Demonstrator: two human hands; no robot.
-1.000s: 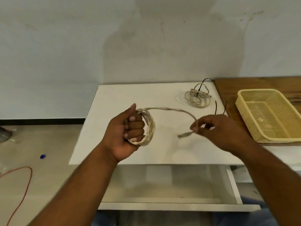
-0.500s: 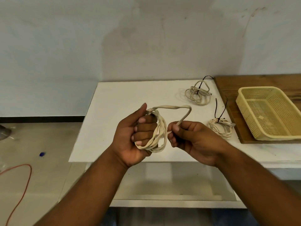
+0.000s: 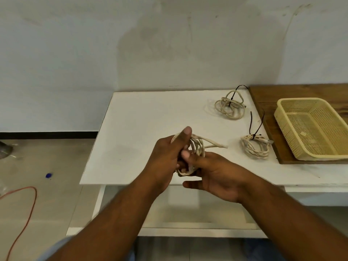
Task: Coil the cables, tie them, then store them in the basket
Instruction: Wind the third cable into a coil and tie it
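We lose the coil's lower half between our left hand and right hand; the right edge cuts the basket.

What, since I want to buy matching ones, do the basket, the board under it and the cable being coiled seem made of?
Basket: pale yellow moulded plastic, judging by its perforated mesh walls and smooth rim. Board: brown wood with visible grain, matte; possibly veneer. Cable: cream plastic or rubber sheath, dull, bending in soft loops.
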